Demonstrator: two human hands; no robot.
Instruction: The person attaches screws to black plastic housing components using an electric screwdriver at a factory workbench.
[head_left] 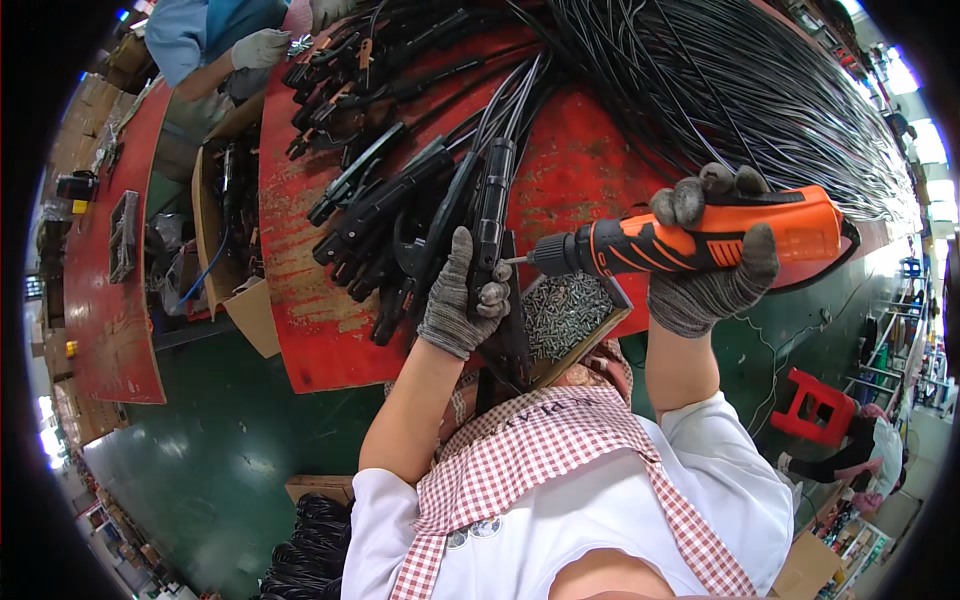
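My right hand point(712, 255), in a grey knit glove, is wrapped round an orange and black electric screwdriver point(735, 235) lying level. Its thin bit points left and meets the lower part of a black electrode holder point(494, 190). My left hand point(462, 305), gloved alike, grips that holder near its lower end; a cable runs up from the holder's top. Whether a screw sits at the bit's tip is too small to tell. Below the screwdriver's chuck stands an open box of small silver screws point(568, 315). More black holders point(385, 210) lie just left of my left hand.
The worn red table point(580, 180) carries a large bundle of black cables point(740, 90) at the far right. At the far left a co-worker's gloved hand point(262, 50) is near other holders. A cardboard box point(208, 200) stands left of the table, and a red stool point(812, 408) at right.
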